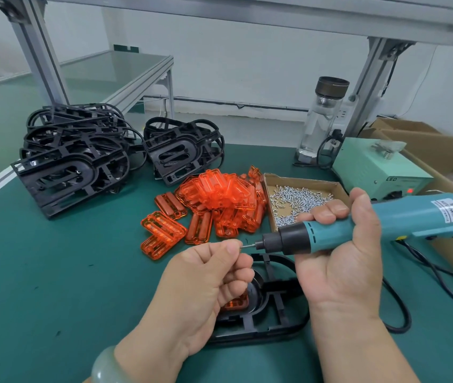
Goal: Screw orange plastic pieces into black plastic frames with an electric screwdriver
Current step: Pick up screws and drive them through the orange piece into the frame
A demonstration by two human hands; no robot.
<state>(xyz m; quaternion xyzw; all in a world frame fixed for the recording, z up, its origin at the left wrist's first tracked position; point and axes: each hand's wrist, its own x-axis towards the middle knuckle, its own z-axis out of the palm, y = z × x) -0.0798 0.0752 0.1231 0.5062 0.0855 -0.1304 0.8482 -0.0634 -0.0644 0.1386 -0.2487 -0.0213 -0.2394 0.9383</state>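
Above the black frame (275,324), both hands meet at the tip of the electric screwdriver (358,230).
Over the frame's left part, the left hand (206,280) pinches thumb and forefinger at the bit's end, probably on a screw, though the fingertips hide it; its other fingers curl inward. Over the frame's right side, the right hand (341,261) is wrapped round the screwdriver. The tool's long axis lies nearly level, bit pointing left, so it must tip downward to reach the orange piece (236,302) seated in the frame under the left hand. Beyond the frame lie loose orange pieces (220,200), a screw box (297,180) beyond-right, and stacked frames (76,158) far beyond-left.
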